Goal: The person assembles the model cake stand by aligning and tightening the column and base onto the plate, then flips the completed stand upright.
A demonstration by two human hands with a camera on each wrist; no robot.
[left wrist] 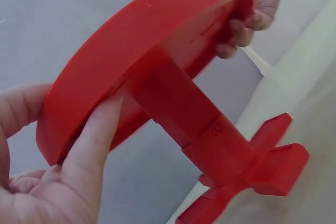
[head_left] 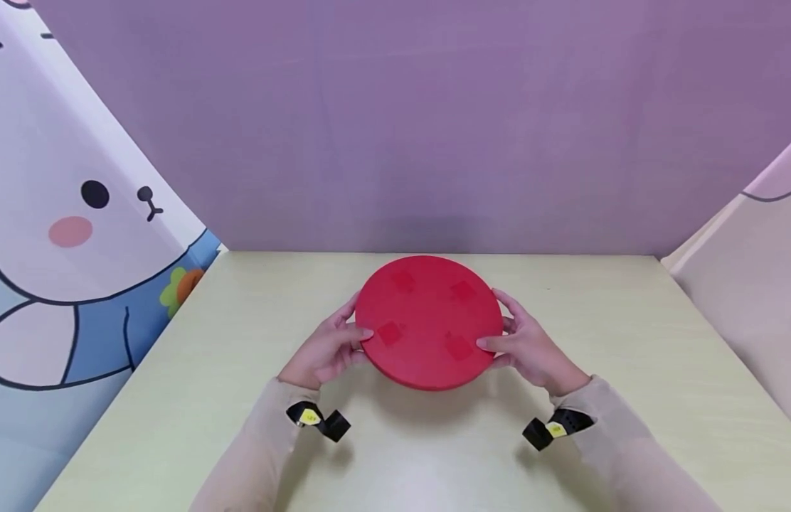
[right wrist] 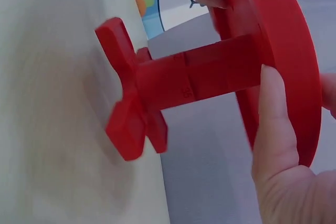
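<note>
A small red round pedestal table [head_left: 429,323] is held between both hands, its disc top tilted toward the head camera. My left hand [head_left: 328,348] grips the left rim, thumb on the top face and fingers underneath. On the opposite rim, my right hand [head_left: 533,352] grips it the same way. Under the disc, a square stepped column [left wrist: 184,108] runs down to a base of splayed feet [right wrist: 126,129], shown in both wrist views. Those feet hang over the pale tabletop [head_left: 178,427], and a soft shadow falls beneath. Several darker red squares mark the top.
A purple backdrop [head_left: 434,128] rises along the table's far edge. A cartoon-printed sheet [head_left: 62,213] hangs at the left, and a pale printed one [head_left: 747,270] at the right. Black wrist cameras [head_left: 334,425] are strapped over the sleeves.
</note>
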